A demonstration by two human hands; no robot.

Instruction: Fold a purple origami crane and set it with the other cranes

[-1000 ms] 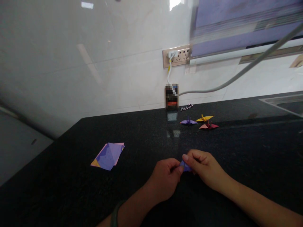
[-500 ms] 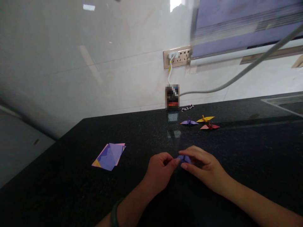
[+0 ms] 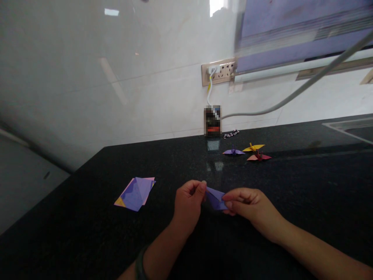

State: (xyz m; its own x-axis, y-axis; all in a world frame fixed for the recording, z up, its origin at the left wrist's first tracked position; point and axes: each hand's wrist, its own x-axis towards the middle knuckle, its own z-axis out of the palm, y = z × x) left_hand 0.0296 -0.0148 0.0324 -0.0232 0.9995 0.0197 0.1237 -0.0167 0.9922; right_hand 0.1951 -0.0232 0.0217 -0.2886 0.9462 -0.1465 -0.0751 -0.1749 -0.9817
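Between my hands is a folded piece of purple origami paper (image 3: pixel 215 199), held just over the dark countertop. My left hand (image 3: pixel 190 200) pinches its upper left corner between thumb and fingers. On the other side, my right hand (image 3: pixel 247 204) grips the right edge, thumb on top and fingertips partly showing beneath. Parts of the paper's edges are hidden by the fingers. Off to the left lies a small pile of square paper sheets (image 3: pixel 135 196), purple on top with pink and yellow edges sticking out.
Toward the back right rest a purple paper crane (image 3: pixel 233 151), a yellow paper crane (image 3: pixel 254 147) and a red and pink paper crane (image 3: pixel 259 157). Behind them lie a beaded string (image 3: pixel 231 134) and a blurred-out box (image 3: pixel 213 121) against the wall. A grey cable (image 3: pixel 262 113) runs rightward.
My left hand has shifted left and slightly up, and my right hand has turned a little. More of the purple paper now shows, spread between both hands.
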